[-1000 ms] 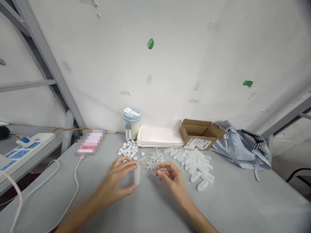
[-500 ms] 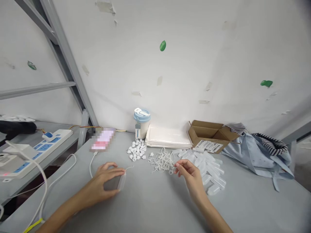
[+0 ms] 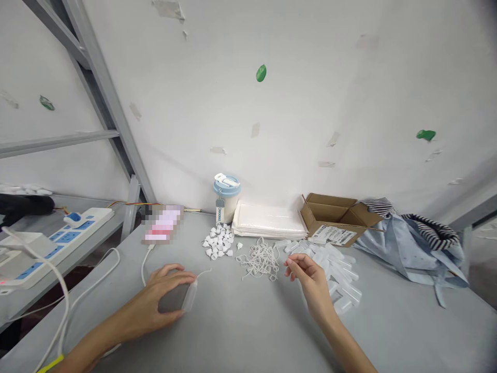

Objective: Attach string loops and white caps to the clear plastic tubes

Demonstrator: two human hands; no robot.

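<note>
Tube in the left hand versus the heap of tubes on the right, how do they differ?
The tube is held between thumb and fingers of the left hand; the heap lies on the table. The tube has a string trailing from its far end; no string visibly comes out of the heap. Both look whitish and translucent.

Blue-lidded cup (image 3: pixel 230 205) near the wall (image 3: pixel 202 88); open cardboard box (image 3: pixel 337 228) beside a blue bag (image 3: pixel 411 254); power strip (image 3: pixel 69 237) leftward.

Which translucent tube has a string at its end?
The tube in the left hand: a thin white string sticks out at its far end. The other tubes lie heaped by the right hand, no string visibly attached.
</note>
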